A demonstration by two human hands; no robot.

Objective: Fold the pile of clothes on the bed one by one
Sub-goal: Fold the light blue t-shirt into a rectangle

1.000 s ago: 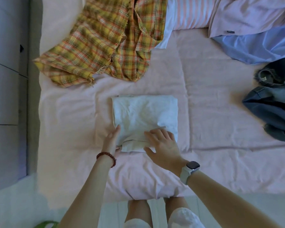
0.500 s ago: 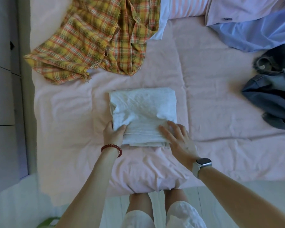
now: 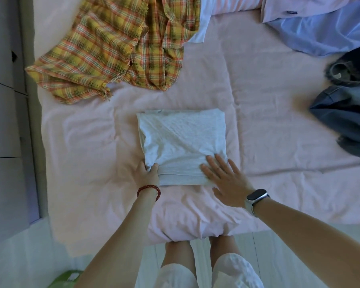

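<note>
Left grip (image 3: 146,176) pinches the near-left corner of the folded grey garment (image 3: 183,140) on the bed (image 3: 268,125); right grip (image 3: 227,179) presses flat, fingers straight, on its near-right corner.

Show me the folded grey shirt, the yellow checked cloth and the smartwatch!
Folded light grey cotton shirt (image 3: 183,140), head view: middle of its top layer.
Yellow and orange checked cloth (image 3: 104,53), head view: its crumpled left half.
Dark-faced smartwatch with pale band (image 3: 256,194), head view: its screen.
</note>
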